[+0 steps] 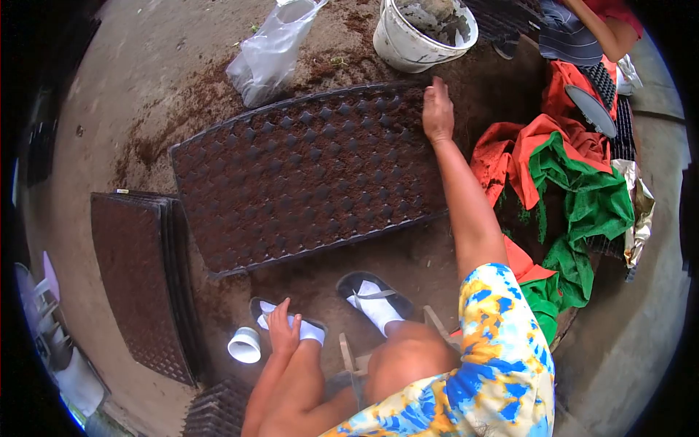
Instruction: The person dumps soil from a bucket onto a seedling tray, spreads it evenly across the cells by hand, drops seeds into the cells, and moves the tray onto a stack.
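A black seedling tray [306, 178] lies on the ground in front of me, its many cells filled with dark brown soil. My right hand [438, 113] is at the tray's far right corner, its fingers stretched out and holding nothing; whether it touches the rim I cannot tell. My left hand [284, 326] is open above my left foot, away from the tray. Beside it, a small white cup [245, 345] lies tipped on the ground.
A stack of soil-filled trays [135, 269] stands at left. Behind the tray are a plastic bag [273, 54] and a white bucket [422, 44] with dark contents. Red-and-green sheeting [575, 182] lies crumpled at right. Another person's arm [601, 29] shows at top right.
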A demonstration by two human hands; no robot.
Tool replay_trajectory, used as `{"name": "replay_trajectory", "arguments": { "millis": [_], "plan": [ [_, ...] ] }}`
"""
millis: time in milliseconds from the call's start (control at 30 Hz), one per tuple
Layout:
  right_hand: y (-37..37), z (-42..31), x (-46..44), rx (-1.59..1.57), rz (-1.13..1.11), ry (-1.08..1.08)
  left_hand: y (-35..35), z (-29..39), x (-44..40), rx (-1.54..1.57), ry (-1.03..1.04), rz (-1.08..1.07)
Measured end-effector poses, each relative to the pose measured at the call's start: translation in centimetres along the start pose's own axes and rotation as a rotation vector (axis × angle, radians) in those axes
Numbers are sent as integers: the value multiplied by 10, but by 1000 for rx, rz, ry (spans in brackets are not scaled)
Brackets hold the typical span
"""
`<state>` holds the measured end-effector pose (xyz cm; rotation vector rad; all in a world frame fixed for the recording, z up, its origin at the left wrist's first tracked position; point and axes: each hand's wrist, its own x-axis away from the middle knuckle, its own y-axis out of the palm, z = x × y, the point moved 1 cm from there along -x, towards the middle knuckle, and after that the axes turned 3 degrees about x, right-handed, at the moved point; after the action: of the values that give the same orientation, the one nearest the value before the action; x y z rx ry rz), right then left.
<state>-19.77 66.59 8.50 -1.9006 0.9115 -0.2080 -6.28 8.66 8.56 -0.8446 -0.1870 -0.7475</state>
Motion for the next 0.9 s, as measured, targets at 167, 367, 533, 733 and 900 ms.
{"name": "replay_trajectory", "arguments": {
  "millis": [167, 367, 533, 733, 900],
  "plan": [
    [-6, -16, -7, 67, -47, -202, 0, -1, -1, 5, -10, -17],
    [20, -5, -11, 378, -107, -3, -1, -3, 1, 51, 9, 9],
    [60, -104, 13, 261, -259, -422, -3, 6, -2, 90, -42, 14],
    [34, -51, -16, 387, -241, 13, -4, -2, 3, 90, 0, 28],
    [78, -137, -6, 362, -299, -233, -5, -2, 1, 95, 13, 18]
  ]
}}
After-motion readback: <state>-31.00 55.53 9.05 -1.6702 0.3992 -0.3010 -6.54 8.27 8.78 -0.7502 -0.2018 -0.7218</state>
